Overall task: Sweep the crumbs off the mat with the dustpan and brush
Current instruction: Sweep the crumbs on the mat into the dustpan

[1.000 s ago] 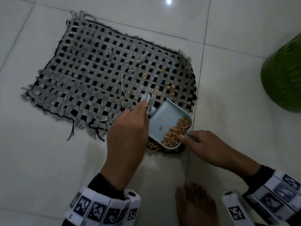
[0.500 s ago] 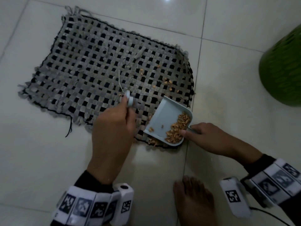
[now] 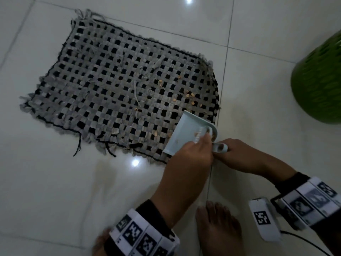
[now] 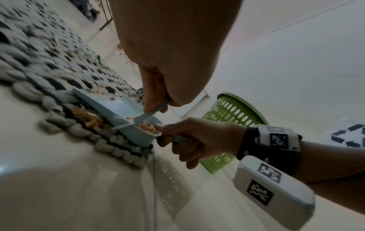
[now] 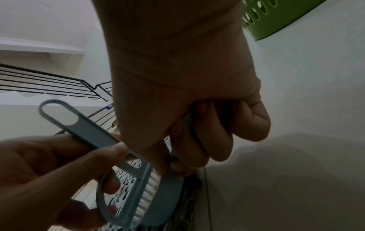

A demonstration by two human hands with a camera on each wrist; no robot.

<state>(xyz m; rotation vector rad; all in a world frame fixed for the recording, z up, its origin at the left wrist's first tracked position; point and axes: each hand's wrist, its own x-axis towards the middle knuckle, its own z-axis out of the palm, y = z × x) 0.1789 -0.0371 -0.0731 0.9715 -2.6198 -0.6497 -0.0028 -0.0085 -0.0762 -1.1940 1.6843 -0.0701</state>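
Observation:
A grey-and-black woven mat (image 3: 120, 89) lies on the tiled floor, with orange crumbs (image 3: 188, 95) scattered near its right side. A pale blue dustpan (image 3: 184, 132) rests on the mat's near right corner, mouth toward the mat. My right hand (image 3: 227, 152) grips its handle (image 3: 219, 147). My left hand (image 3: 195, 150) grips a pale blue brush (image 3: 200, 133), bristles down inside the pan's back. In the left wrist view the brush (image 4: 142, 117) sits beside the crumb pile (image 4: 147, 126) in the dustpan (image 4: 118, 107). More crumbs (image 4: 87, 115) lie at the mat's edge beside the pan.
A green perforated basket (image 3: 317, 85) stands on the floor to the right. My bare foot (image 3: 217, 224) is close behind the hands. White tiles (image 3: 55, 182) surround the mat. A black stair railing (image 5: 49, 84) shows in the right wrist view.
My left hand has carried the brush rightward off the mat and into the back of the dustpan, covering the crumb pile. The right hand and dustpan have stayed at the mat's corner.

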